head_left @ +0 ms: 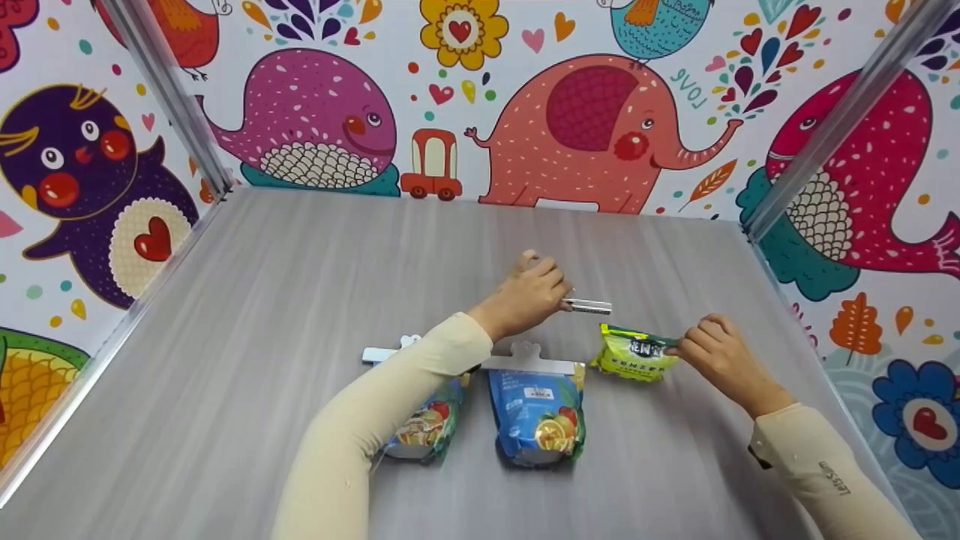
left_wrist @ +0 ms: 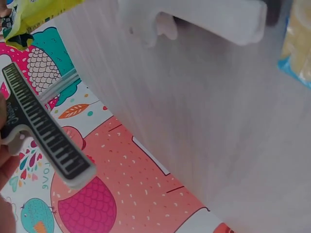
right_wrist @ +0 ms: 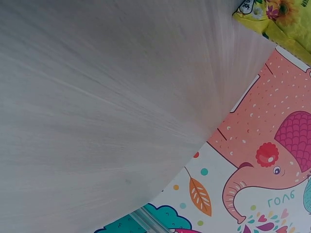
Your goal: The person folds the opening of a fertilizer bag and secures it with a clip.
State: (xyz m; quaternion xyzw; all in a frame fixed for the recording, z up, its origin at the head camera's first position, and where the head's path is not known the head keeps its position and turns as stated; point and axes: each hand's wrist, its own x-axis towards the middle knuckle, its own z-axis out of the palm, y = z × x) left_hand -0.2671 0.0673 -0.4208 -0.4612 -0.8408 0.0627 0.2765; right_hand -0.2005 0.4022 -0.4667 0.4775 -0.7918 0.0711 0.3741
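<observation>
In the head view my left hand [head_left: 529, 295] grips a bag clip [head_left: 590, 306] over the table. The left wrist view shows that clip [left_wrist: 51, 136] with a dark face printed in piano keys and a pale edge. My right hand [head_left: 724, 360] pinches the top edge of a yellow-green packet [head_left: 636, 365], at its right end. The packet's near side carries dark lettering; flowers show on the packet [right_wrist: 286, 22] in the right wrist view. Clip and packet are apart, the clip lying just above and left of the packet's top edge.
Two blue pouches stand left of the packet: one pouch [head_left: 540, 412] wears a white clip [head_left: 532, 364], the other pouch [head_left: 431, 427] is partly behind my left forearm, its white clip [head_left: 377, 355] showing. Patterned walls [head_left: 450, 90] and metal posts [head_left: 832, 127] border the grey table [head_left: 337, 255].
</observation>
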